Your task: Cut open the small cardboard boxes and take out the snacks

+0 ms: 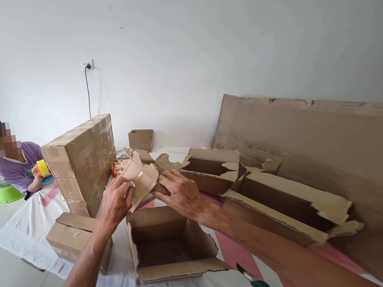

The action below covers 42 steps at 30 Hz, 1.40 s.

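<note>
Both hands, left hand [116, 201] and right hand [181, 194], pinch a folded cardboard piece [141, 178], fingers clamped; its lower edge hides behind them above an open carton [172, 256].

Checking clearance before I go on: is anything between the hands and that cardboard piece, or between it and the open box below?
Nothing visible. The left hand and right hand already grip the cardboard piece, directly above the open box.
</note>
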Each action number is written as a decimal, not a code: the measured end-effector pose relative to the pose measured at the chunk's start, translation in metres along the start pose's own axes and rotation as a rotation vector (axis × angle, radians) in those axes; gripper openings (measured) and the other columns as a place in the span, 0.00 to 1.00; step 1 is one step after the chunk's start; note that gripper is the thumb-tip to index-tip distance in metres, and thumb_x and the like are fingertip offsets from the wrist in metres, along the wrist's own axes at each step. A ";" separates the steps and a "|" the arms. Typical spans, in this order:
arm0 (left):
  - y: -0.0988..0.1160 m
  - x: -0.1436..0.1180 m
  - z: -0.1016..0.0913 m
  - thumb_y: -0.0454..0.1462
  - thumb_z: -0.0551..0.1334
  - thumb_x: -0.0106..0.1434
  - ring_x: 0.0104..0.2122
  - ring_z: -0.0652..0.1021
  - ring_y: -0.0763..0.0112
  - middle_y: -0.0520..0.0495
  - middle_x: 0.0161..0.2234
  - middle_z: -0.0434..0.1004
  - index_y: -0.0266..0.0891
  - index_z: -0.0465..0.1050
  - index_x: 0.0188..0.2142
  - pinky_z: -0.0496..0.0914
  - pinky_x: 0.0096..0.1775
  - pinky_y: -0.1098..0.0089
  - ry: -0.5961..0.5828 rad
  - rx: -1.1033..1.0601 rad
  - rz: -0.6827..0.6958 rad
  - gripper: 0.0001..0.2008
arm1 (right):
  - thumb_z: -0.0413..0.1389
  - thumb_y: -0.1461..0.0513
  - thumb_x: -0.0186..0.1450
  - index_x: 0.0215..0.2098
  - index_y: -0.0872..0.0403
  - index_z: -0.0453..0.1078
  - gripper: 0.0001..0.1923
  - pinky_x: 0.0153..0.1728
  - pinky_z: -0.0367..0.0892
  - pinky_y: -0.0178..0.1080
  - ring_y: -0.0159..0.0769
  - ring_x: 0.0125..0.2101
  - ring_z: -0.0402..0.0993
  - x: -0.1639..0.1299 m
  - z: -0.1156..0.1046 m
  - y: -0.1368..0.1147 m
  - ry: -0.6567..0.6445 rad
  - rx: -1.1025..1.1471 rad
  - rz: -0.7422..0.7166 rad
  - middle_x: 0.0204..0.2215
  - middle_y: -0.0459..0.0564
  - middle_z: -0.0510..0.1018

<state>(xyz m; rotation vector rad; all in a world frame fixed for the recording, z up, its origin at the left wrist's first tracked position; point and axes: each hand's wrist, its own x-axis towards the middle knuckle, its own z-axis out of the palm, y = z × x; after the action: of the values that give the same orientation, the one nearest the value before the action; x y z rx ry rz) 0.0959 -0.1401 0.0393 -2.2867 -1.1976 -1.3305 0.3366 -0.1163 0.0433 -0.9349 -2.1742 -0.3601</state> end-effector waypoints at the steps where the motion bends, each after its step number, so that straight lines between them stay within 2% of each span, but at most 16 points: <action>1: -0.001 0.000 0.000 0.33 0.61 0.72 0.40 0.81 0.64 0.44 0.40 0.83 0.43 0.80 0.37 0.75 0.43 0.65 0.010 -0.043 -0.021 0.09 | 0.64 0.62 0.69 0.37 0.49 0.73 0.05 0.42 0.71 0.45 0.48 0.44 0.75 0.000 0.000 0.000 0.002 -0.004 0.003 0.38 0.51 0.81; 5: -0.006 0.002 -0.003 0.34 0.64 0.68 0.37 0.81 0.66 0.45 0.37 0.83 0.42 0.80 0.33 0.73 0.37 0.68 0.057 -0.325 -0.207 0.07 | 0.64 0.61 0.70 0.38 0.49 0.73 0.04 0.44 0.72 0.45 0.48 0.45 0.76 -0.001 0.001 0.001 -0.003 -0.009 0.013 0.39 0.52 0.82; 7: -0.009 0.002 -0.007 0.38 0.67 0.66 0.35 0.80 0.67 0.45 0.35 0.83 0.41 0.81 0.31 0.72 0.34 0.69 0.063 -0.503 -0.350 0.07 | 0.63 0.61 0.70 0.39 0.49 0.73 0.03 0.44 0.72 0.45 0.48 0.45 0.76 -0.001 0.001 0.001 -0.020 -0.014 0.022 0.40 0.52 0.82; 10: -0.013 -0.001 -0.016 0.45 0.71 0.63 0.34 0.80 0.67 0.45 0.35 0.85 0.40 0.84 0.31 0.74 0.35 0.69 0.056 -0.732 -0.549 0.11 | 0.63 0.61 0.69 0.40 0.49 0.74 0.03 0.43 0.72 0.45 0.49 0.46 0.77 -0.001 0.004 0.003 -0.046 -0.029 0.041 0.41 0.52 0.83; 12: -0.018 -0.007 -0.024 0.48 0.73 0.61 0.35 0.81 0.65 0.44 0.36 0.87 0.40 0.85 0.32 0.76 0.37 0.68 0.065 -0.802 -0.647 0.14 | 0.62 0.60 0.69 0.40 0.49 0.74 0.02 0.42 0.71 0.44 0.49 0.46 0.77 -0.002 0.007 0.005 -0.057 -0.035 0.052 0.41 0.52 0.83; 14: -0.028 -0.018 -0.036 0.51 0.74 0.58 0.36 0.82 0.63 0.42 0.37 0.88 0.39 0.86 0.33 0.77 0.38 0.66 0.115 -0.767 -0.732 0.16 | 0.61 0.60 0.69 0.39 0.49 0.74 0.02 0.41 0.71 0.44 0.49 0.46 0.77 -0.004 0.011 0.011 -0.049 -0.039 0.062 0.41 0.52 0.83; 17: -0.058 -0.039 -0.065 0.52 0.73 0.55 0.36 0.84 0.60 0.41 0.35 0.88 0.38 0.86 0.35 0.78 0.39 0.64 0.262 -0.607 -0.837 0.19 | 0.59 0.58 0.70 0.38 0.49 0.73 0.04 0.39 0.71 0.45 0.50 0.44 0.78 -0.010 0.019 0.023 -0.029 -0.051 0.074 0.41 0.54 0.83; 22: -0.134 -0.067 -0.129 0.52 0.70 0.52 0.37 0.83 0.60 0.44 0.31 0.84 0.39 0.79 0.31 0.75 0.37 0.65 0.516 -0.362 -0.939 0.19 | 0.57 0.55 0.69 0.39 0.48 0.74 0.07 0.37 0.71 0.45 0.50 0.42 0.78 -0.019 0.035 0.044 -0.031 -0.066 0.105 0.41 0.55 0.83; 25: -0.181 -0.072 -0.147 0.51 0.68 0.49 0.33 0.81 0.62 0.47 0.26 0.80 0.40 0.76 0.28 0.72 0.35 0.66 0.574 -0.271 -0.993 0.17 | 0.56 0.55 0.69 0.37 0.48 0.73 0.08 0.36 0.70 0.46 0.50 0.40 0.78 -0.022 0.043 0.050 -0.026 -0.079 0.108 0.40 0.56 0.83; 28: -0.215 -0.074 -0.144 0.48 0.68 0.46 0.30 0.78 0.64 0.48 0.24 0.79 0.40 0.76 0.26 0.70 0.34 0.67 0.546 -0.251 -1.025 0.14 | 0.55 0.54 0.70 0.37 0.49 0.73 0.09 0.36 0.70 0.46 0.51 0.39 0.78 -0.025 0.050 0.055 -0.036 -0.087 0.093 0.39 0.56 0.83; 31: -0.233 -0.076 -0.134 0.46 0.68 0.45 0.28 0.77 0.66 0.48 0.24 0.79 0.39 0.76 0.24 0.71 0.35 0.66 0.485 -0.266 -1.023 0.13 | 0.54 0.52 0.71 0.39 0.49 0.73 0.11 0.37 0.71 0.47 0.51 0.40 0.78 -0.028 0.056 0.060 -0.041 -0.097 0.079 0.38 0.56 0.83; 42: -0.233 -0.078 -0.111 0.46 0.70 0.49 0.28 0.75 0.69 0.49 0.25 0.78 0.39 0.75 0.23 0.74 0.36 0.65 0.290 -0.416 -0.936 0.13 | 0.53 0.51 0.71 0.37 0.48 0.71 0.12 0.37 0.71 0.48 0.53 0.40 0.78 -0.030 0.060 0.071 -0.070 -0.102 0.098 0.35 0.56 0.82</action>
<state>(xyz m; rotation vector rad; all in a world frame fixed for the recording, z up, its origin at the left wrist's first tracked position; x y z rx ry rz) -0.1658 -0.0956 -0.0059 -1.6336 -2.1515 -2.2920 0.3705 -0.0521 -0.0223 -1.1212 -2.1802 -0.3992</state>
